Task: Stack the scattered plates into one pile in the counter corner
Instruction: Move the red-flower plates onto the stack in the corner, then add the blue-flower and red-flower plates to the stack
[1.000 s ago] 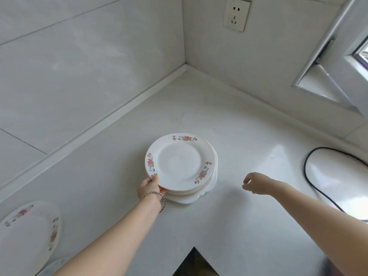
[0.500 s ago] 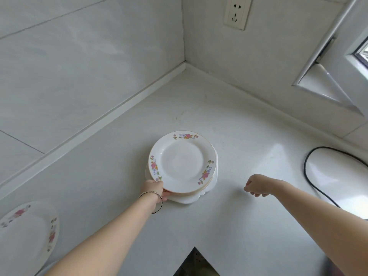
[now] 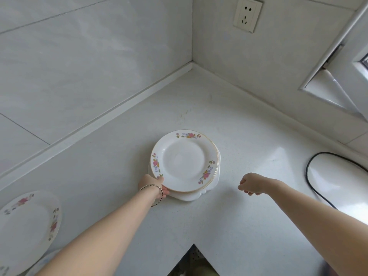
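Note:
A pile of white plates with flower borders (image 3: 184, 161) lies on the white counter (image 3: 119, 162), a little out from the wall corner. The lowest piece is a plain white wavy-edged dish (image 3: 191, 196). My left hand (image 3: 152, 185), with a thin bracelet at the wrist, grips the near-left rim of the top plates, thumb over the edge. My right hand (image 3: 252, 183) hovers just above the counter to the right of the pile, fingers curled, holding nothing. Another flowered plate (image 3: 25, 230) lies at the far left, with a further rim showing below it.
Tiled walls meet at the corner (image 3: 192, 62) beyond the pile. A wall socket (image 3: 247, 14) sits above. A black cable (image 3: 318, 180) loops on the counter at the right, under a window frame (image 3: 334, 80). The counter's inner front edge (image 3: 194, 246) notches in near me.
The top plates have been slid a little farther toward the corner and squared over the pile by my left hand. My right hand has stayed beside the pile, hardly moving.

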Demonstrator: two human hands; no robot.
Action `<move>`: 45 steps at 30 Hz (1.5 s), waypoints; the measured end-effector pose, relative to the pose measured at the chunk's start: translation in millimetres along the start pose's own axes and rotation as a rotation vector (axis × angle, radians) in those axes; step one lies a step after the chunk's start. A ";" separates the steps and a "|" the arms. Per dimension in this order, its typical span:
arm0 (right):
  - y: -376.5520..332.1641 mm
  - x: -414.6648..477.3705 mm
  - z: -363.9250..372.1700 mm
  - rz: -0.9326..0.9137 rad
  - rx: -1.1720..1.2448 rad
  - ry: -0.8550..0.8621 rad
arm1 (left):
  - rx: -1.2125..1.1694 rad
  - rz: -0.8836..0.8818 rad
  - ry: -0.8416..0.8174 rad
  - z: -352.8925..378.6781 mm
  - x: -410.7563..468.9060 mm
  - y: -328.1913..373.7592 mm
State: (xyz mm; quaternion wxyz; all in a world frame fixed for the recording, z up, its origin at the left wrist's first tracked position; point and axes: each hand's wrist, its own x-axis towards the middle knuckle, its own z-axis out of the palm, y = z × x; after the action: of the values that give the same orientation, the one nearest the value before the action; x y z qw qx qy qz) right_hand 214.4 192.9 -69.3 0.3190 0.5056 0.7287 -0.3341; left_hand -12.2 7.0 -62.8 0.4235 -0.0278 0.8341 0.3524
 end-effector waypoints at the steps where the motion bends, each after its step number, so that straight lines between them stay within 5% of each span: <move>1: -0.1 -0.6 0.1 -0.002 -0.004 0.001 | 0.033 0.009 -0.003 -0.1 -0.3 -0.9; 6: -2.2 -5.0 4.8 -0.007 -0.074 -0.033 | 0.372 0.197 0.032 -6.6 -7.0 -12.0; 12: -26.4 -17.5 20.0 -0.073 -0.232 -0.041 | 0.469 0.233 -0.086 -41.9 -9.0 -51.9; 22: -135.1 -73.8 98.6 -0.292 -0.566 -0.088 | 0.366 0.107 0.174 -200.1 -16.3 -164.0; 30: -263.0 -126.8 176.6 -0.471 -0.597 -0.061 | 0.517 0.009 0.358 -322.5 -40.0 -269.5; 39: -327.9 -133.5 239.0 -0.419 -0.608 -0.145 | 0.515 -0.051 0.434 -386.7 -44.0 -340.2; 45: -333.9 -129.1 244.7 -0.356 -0.582 -0.147 | 0.214 -0.146 0.365 -398.2 -39.2 -345.9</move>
State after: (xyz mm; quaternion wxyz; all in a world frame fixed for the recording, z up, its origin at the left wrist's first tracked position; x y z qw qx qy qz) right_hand -34.8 -161.5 -51.0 0.4379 0.2329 0.8454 -0.1981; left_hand -141.3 -505.8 -73.0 0.2903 -0.1065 0.9253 0.2194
